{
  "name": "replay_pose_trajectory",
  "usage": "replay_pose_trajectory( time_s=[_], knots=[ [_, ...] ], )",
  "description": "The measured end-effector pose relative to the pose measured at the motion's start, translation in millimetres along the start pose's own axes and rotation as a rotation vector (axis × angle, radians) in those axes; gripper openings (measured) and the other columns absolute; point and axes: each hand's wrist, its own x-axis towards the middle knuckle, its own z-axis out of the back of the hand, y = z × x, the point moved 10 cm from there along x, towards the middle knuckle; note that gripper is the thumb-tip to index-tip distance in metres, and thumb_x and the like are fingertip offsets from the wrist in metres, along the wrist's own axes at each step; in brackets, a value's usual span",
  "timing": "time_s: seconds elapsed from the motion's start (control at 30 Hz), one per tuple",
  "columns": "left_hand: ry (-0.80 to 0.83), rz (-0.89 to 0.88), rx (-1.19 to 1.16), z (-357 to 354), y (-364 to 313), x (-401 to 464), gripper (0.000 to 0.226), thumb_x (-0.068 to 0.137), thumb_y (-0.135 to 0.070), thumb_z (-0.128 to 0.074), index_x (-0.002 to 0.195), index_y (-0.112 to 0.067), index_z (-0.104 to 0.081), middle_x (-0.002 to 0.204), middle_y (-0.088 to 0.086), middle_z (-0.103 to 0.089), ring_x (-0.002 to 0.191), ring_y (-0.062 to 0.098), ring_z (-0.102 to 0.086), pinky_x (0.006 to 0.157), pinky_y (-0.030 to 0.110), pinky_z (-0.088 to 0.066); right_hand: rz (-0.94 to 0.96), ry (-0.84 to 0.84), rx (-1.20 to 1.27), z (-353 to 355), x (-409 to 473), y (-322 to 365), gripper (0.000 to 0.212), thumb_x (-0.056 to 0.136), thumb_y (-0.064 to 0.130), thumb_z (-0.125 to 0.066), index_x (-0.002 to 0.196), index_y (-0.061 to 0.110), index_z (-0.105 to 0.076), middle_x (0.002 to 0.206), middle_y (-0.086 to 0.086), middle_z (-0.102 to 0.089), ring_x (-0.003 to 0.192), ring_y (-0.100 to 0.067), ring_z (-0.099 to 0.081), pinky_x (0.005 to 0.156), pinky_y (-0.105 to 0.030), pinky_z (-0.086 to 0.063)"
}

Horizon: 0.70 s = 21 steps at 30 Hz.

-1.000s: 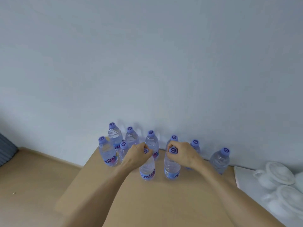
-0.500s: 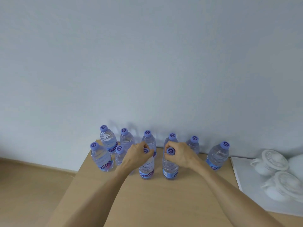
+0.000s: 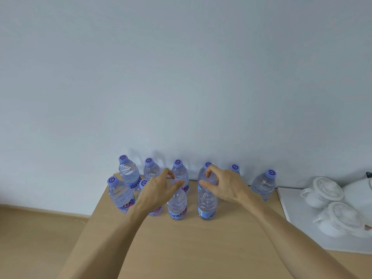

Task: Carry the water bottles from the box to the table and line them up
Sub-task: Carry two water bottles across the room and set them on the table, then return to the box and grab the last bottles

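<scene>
Several clear water bottles with purple caps stand upright on the light wooden table [image 3: 201, 248]. A back row runs along the wall, from the leftmost bottle [image 3: 128, 173] to the rightmost bottle [image 3: 263, 185]. Two bottles stand in front: the left front bottle [image 3: 177, 205] and the right front bottle [image 3: 207, 206]. My left hand [image 3: 159, 188] hovers over the left front bottle's top, fingers spread, holding nothing. Over the right front bottle, my right hand [image 3: 223, 186] is likewise spread and hides that bottle's cap. The box is out of view.
A white tray [image 3: 291, 224] at the table's right holds white lidded teaware [image 3: 322, 192]. Two more bottles, one of them [image 3: 118, 195], stand near the table's left corner, close to its edge. A pale wall rises right behind the table; wooden floor lies to the left.
Both hands have let go of the caps of the two front bottles and opened above them. The bottles stay upright where they were set; the view has shifted slightly.
</scene>
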Motion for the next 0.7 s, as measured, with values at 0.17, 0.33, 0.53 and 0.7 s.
replay_pose_trajectory(
  time_s=[0.17,0.33,0.53,0.7],
  knots=[
    [-0.069,-0.106,-0.188,22,-23,-10,0.018,0.091,-0.046,-0.062,0.087,-0.032,-0.051,0.043,-0.009,-0.046,0.04,0.007,-0.04,0.045,0.019,-0.036,-0.018,-0.123,-0.012,32,-16,7,0.03,0.083,0.068,-0.043,0.088,0.038,-0.036,0.049,0.008,-0.044,0.047,-0.007,-0.042,0.056,-0.029,-0.044],
    [-0.059,-0.234,-0.203,28,-57,-17,0.015,0.089,-0.044,-0.06,0.084,-0.032,-0.053,0.047,-0.005,-0.047,0.043,0.01,-0.041,0.049,0.027,-0.038,-0.079,-0.252,-0.076,64,-45,5,0.029,0.089,0.061,-0.051,0.087,0.032,-0.045,0.049,0.011,-0.045,0.05,-0.006,-0.045,0.054,-0.029,-0.036],
    [-0.008,-0.4,-0.119,8,-110,-25,0.019,0.087,-0.046,-0.062,0.083,-0.028,-0.056,0.054,-0.005,-0.054,0.05,0.014,-0.05,0.046,0.033,-0.043,-0.209,-0.43,-0.093,105,-105,-9,0.028,0.087,0.06,-0.048,0.085,0.032,-0.045,0.047,0.011,-0.04,0.047,-0.011,-0.045,0.053,-0.027,-0.041],
    [0.043,-0.585,-0.1,-24,-177,-49,0.02,0.09,-0.04,-0.067,0.082,-0.023,-0.059,0.043,-0.01,-0.042,0.04,0.005,-0.041,0.045,0.028,-0.039,-0.284,-0.537,-0.126,142,-177,-15,0.025,0.088,0.058,-0.048,0.085,0.034,-0.044,0.048,0.008,-0.038,0.05,-0.011,-0.045,0.049,-0.024,-0.031]
  ],
)
